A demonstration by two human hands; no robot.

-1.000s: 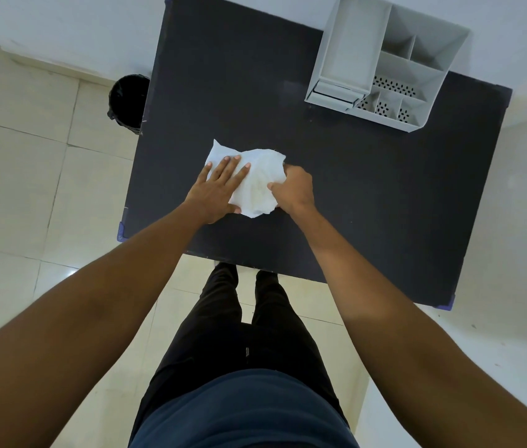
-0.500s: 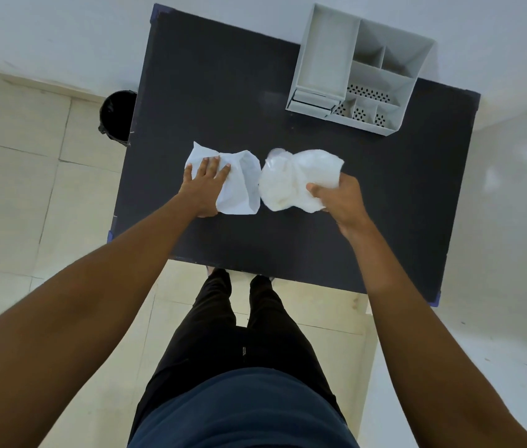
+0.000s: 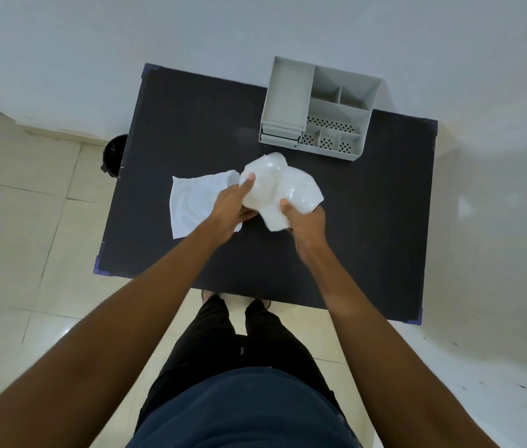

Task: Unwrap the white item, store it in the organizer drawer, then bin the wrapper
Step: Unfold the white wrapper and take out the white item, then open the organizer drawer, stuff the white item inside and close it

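Half a second before, the left hand (image 3: 228, 206) had pinned the white cloth (image 3: 196, 202) to the black table (image 3: 369, 221); it had since let go and joined the right hand (image 3: 306, 223), both gripping the crinkled plastic wrapper (image 3: 283, 187). Unwrapping looked done; storing and binning remained. The black bin (image 3: 114, 155) was half hidden behind the table, and the organizer's (image 3: 320, 108) drawer front was hard to make out.

One head-worn wide-angle view looks steeply down and forward from close above, the dark table (image 3: 336, 240) filling the centre, the organizer (image 3: 317, 111) toward one o'clock.
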